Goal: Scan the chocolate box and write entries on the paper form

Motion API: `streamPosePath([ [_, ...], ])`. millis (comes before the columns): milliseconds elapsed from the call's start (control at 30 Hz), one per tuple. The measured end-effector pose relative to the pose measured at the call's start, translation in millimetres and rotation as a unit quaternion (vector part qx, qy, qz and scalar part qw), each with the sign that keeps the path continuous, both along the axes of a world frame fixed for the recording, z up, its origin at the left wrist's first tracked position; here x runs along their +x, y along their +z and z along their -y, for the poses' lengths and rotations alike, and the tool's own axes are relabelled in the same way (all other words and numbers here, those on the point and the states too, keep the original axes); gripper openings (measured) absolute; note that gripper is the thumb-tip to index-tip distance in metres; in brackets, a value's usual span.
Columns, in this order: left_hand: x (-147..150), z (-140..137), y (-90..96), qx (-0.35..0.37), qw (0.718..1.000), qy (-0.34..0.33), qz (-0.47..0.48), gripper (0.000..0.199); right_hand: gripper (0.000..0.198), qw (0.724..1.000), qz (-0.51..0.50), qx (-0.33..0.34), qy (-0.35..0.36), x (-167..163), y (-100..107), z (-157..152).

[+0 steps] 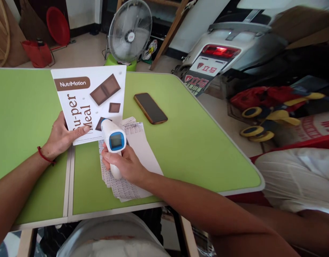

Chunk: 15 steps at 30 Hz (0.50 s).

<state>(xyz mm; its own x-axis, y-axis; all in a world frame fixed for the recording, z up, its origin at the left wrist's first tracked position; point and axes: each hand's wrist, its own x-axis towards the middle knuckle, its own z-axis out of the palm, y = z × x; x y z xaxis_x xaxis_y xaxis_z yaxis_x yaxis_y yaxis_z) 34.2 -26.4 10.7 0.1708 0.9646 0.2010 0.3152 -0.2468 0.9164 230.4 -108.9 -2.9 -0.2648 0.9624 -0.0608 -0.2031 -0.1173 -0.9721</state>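
Observation:
My left hand point(61, 137) grips the lower left corner of a white NutriMotion pouch point(89, 100) printed with chocolate pieces, holding it tilted up from the green table point(191, 142). My right hand point(125, 164) is closed around the handle of a white and blue gun-shaped scanner point(113, 141). Its nose points at the lower edge of the pouch, close to or touching it. Under my right hand lie printed paper sheets point(135, 142) on the table.
A dark phone point(150, 108) in an orange case lies flat to the right of the pouch. Past the table's far edge stand a floor fan point(130, 30), a red bag point(37, 53) and a white scooter point(228, 46). A white sack point(298, 178) sits at the right.

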Motion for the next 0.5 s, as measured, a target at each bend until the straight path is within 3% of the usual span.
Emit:
streamPosePath([
  [500,0.4,0.5,1.4,-0.012,1.000,-0.001,0.018,0.064,0.014,1.000,0.004,-0.006,0.023,0.7,-1.3,0.4],
])
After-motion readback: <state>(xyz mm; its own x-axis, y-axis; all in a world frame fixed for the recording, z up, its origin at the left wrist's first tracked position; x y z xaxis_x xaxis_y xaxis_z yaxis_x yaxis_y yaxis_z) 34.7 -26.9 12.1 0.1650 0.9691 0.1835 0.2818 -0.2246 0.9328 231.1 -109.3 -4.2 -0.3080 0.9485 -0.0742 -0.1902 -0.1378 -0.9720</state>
